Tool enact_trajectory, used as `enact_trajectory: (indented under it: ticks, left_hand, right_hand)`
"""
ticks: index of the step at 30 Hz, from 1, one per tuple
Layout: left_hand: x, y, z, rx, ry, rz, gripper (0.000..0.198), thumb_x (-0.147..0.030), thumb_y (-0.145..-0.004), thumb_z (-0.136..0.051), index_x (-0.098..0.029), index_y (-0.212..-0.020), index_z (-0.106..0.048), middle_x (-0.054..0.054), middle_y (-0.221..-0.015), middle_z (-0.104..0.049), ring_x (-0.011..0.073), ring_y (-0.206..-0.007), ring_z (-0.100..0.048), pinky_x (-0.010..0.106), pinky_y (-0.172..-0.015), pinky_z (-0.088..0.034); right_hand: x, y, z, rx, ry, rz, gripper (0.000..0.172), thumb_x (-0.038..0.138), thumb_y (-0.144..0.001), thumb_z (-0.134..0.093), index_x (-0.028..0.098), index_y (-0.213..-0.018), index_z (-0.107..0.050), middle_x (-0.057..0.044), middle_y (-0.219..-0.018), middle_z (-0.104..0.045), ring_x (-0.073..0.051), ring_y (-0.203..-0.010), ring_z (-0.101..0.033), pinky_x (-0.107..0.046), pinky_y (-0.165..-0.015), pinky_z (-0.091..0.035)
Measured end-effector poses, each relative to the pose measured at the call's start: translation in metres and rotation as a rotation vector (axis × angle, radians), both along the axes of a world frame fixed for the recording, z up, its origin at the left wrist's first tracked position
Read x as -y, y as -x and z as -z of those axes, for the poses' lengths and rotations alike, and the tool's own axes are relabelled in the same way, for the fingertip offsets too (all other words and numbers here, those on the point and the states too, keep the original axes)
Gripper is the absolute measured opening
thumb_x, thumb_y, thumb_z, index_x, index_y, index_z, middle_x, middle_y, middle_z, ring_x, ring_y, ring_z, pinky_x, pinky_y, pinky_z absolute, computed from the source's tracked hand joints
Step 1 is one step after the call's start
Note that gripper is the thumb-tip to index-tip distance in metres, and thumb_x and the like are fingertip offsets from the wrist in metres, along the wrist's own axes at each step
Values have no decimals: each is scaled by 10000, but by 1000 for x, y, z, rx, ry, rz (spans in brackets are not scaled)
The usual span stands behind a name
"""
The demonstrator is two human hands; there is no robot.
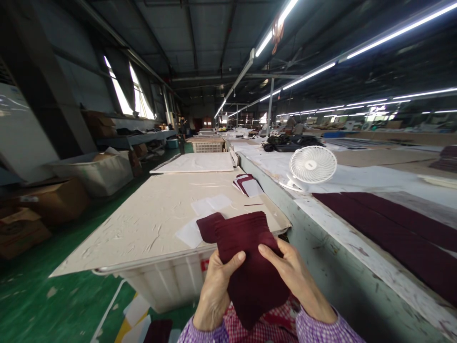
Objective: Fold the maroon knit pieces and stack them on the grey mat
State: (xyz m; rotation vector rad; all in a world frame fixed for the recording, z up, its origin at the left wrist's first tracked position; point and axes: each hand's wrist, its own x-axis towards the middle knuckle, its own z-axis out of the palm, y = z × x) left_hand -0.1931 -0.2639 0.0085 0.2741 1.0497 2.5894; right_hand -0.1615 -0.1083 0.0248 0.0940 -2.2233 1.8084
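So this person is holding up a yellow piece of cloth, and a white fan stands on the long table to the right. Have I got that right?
Not quite: the head view shows that the held cloth is dark maroon, not yellow. The white fan does stand on the long table to the right.

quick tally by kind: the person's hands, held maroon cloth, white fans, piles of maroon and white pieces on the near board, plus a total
Hands: 2 (left hand, right hand)
Held maroon cloth: 1, any separate layers uncounted
White fan: 1
Maroon and white pile: 1
Total: 5
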Motion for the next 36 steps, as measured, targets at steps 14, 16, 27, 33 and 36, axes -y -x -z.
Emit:
enact_trajectory:
  ticks: [14,16,27,33,36]
  left_hand:
    - [2,0,0,-28,72,32,304,-177,-639,-788,-99,-916,-691,119,-863,-737,241,-749,-696,327,-743,-549]
    - [4,-1,0,-46,85,55,291,-181,-641,-787,-101,-905,-694,118,-865,-737,235,-736,-695,321,-736,-548]
    - [4,2,-4,-19,81,-50,289,-194,-649,-781,-98,-903,-682,109,-836,-738,241,-745,-696,333,-748,-554]
    - [5,3,-1,4,37,-94,262,-178,-670,-768,-109,-904,-671,100,-832,-738,238,-794,-695,329,-782,-545]
    - [5,2,1,-8,26,-73,250,-168,-678,-761,-105,-903,-673,108,-857,-737,245,-808,-694,342,-793,-541]
  right_hand:
    - [-12,-4,-2,-135,-207,101,377,442,-821,-602,270,-1150,-535,-25,-1183,-592,-208,-1036,-578,-332,-933,-448]
    - [-13,-6,-3,-128,-185,76,381,450,-818,-606,274,-1147,-528,-23,-1167,-590,-206,-1038,-573,-331,-937,-445]
    - [-7,-11,-10,-13,-12,-78,386,467,-836,-586,203,-1113,-532,-61,-1033,-657,-225,-935,-631,-330,-799,-527]
    - [0,-5,-5,1,-63,-78,375,476,-838,-572,155,-1016,-647,-79,-956,-700,-249,-900,-646,-327,-767,-532]
    - [1,-3,-3,-9,-48,-46,390,478,-816,-592,148,-1011,-664,-79,-914,-705,-245,-850,-647,-323,-730,-537]
